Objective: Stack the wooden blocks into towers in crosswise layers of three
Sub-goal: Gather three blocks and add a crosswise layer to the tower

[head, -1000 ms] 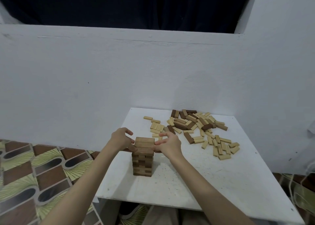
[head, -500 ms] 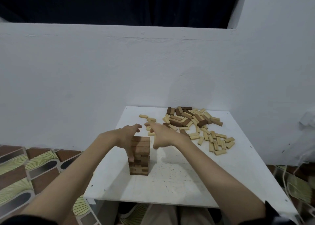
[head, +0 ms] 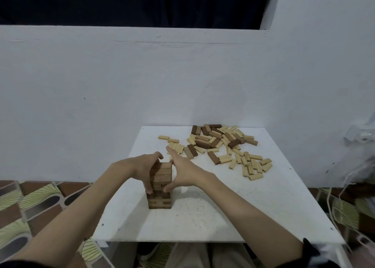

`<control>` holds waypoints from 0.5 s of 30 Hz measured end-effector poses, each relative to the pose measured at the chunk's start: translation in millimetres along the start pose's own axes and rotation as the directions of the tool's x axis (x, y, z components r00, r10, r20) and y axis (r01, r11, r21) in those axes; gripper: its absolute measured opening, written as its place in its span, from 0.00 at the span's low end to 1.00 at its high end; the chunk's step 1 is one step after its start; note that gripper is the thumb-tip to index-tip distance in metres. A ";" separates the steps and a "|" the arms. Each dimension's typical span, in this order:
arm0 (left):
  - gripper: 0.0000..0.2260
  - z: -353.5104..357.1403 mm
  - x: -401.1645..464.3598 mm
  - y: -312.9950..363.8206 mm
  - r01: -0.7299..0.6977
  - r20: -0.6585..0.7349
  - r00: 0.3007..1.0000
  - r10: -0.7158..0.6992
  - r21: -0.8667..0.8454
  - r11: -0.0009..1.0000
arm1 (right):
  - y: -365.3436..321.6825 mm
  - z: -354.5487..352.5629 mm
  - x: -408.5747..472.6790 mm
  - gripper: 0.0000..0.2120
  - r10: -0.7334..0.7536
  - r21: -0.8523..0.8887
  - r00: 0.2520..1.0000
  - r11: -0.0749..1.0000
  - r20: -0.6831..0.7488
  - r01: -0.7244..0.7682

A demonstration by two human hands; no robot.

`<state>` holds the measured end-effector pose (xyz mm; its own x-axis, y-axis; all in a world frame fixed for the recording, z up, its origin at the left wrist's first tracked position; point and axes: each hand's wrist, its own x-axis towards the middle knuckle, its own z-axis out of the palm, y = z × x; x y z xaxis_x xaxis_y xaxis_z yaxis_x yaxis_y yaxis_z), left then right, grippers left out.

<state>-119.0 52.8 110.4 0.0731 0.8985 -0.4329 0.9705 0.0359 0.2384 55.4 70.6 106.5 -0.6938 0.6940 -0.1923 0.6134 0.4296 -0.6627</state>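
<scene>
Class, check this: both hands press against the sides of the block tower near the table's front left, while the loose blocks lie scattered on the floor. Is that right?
Not quite. The head view shows the loose blocks scattered on the white table, toward its far right, not on the floor. The rest holds: the left hand and right hand press against the sides of the block tower near the table's front left.

white wall (head: 142, 81) | dark window (head: 129, 1) | patterned tile floor (head: 30, 202) | white table (head: 263, 206)

tower (head: 160, 186): brown, upright, near-left, maybe ten layers | loose blocks (head: 223, 146): scattered far-right
</scene>
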 end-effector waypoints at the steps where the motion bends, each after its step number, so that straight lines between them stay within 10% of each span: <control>1: 0.48 -0.3 0.4 -0.3 0.002 0.002 1.000 -0.002 0.003 1.000 | 0.7 0.8 0.6 0.59 -0.005 0.006 1.000 1.000 -0.006 0.005; 15: 0.46 0.3 -2.1 -3.0 -0.018 -0.021 1.000 0.018 -0.013 1.000 | 3.3 10.6 8.1 0.56 -0.025 0.012 0.998 1.000 -0.059 0.026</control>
<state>-122.0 50.7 110.3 0.0858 0.9080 -0.4101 0.9659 0.0252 0.2578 47.8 71.5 95.1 -0.6859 0.7154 -0.1328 0.5906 0.4407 -0.6760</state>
